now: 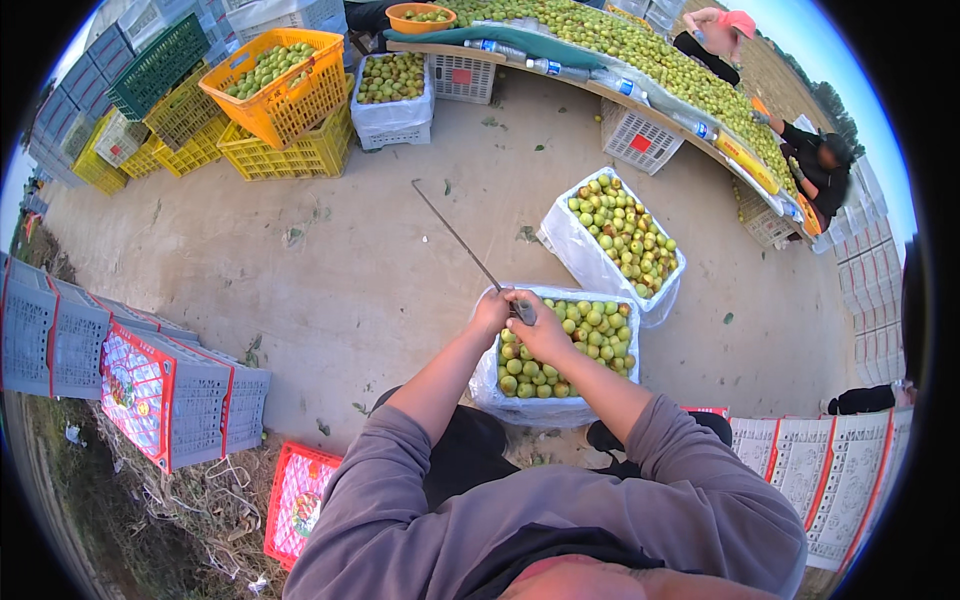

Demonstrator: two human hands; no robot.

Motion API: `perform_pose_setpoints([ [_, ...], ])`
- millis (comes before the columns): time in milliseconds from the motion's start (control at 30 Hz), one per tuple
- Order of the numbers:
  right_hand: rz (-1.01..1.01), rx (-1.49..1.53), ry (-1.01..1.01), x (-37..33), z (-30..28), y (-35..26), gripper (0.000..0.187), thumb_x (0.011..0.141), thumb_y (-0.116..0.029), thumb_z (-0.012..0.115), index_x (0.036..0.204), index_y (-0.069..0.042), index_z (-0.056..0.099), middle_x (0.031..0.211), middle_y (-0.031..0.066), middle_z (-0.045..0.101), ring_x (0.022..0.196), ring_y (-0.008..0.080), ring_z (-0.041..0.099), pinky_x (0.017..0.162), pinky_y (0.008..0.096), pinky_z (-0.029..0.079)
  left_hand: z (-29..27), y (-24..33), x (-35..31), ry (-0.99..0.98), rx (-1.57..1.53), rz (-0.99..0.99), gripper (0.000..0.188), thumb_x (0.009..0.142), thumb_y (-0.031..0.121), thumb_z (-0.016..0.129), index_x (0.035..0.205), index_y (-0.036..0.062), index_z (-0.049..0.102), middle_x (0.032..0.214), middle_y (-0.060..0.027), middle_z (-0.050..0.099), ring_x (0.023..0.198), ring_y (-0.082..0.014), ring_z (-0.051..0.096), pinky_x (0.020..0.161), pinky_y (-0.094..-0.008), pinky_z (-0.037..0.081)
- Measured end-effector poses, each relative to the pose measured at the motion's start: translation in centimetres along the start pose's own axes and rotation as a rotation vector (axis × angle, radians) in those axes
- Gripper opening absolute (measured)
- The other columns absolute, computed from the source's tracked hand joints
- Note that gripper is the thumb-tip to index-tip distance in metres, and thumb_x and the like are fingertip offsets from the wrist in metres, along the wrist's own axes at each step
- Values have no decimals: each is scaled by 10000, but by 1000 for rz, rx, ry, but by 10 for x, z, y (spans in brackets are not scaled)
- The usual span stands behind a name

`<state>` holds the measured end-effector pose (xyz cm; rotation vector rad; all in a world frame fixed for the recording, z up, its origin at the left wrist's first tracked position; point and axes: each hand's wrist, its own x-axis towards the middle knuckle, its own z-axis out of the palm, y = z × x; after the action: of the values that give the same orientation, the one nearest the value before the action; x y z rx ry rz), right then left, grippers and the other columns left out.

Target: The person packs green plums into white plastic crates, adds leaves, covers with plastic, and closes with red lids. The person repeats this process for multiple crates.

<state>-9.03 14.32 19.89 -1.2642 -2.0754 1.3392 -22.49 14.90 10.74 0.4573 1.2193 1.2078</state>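
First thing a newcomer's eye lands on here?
Probably the thin dark rod, gripped by the left hand and right hand at centre, pointing up-left across the floor. Next, the white-lined near crate of green fruit just below the hands, and the long fruit-covered table curving across the upper right. The bright orange crate stands out at upper left.

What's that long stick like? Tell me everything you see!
The stick is long, thin, dark and metal-looking, with a small bend at its far tip and a thicker grey part at its near end. It slants forward and left over pale ground. The left hand and right hand grip its near end.
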Motion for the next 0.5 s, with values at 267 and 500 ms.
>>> perform_pose_setpoints([
  [267,131,-34,178,170,-12,29,380,908,-347,718,756,-4,655,662,92,640,627,228,610,602,426,466,-12,42,-2,249,81,381,393,966,246,631,1253,-22,615,1134,-137,692,1005,-193,658,915,-345,514],
  [500,-147,-488,99,246,-29,-3,295,907,-351,695,877,-57,693,724,130,685,699,344,664,669,444,509,0,64,-10,232,-56,483,288,971,185,592,1211,29,624,1086,-68,670,965,-152,621,864,-311,495],
])
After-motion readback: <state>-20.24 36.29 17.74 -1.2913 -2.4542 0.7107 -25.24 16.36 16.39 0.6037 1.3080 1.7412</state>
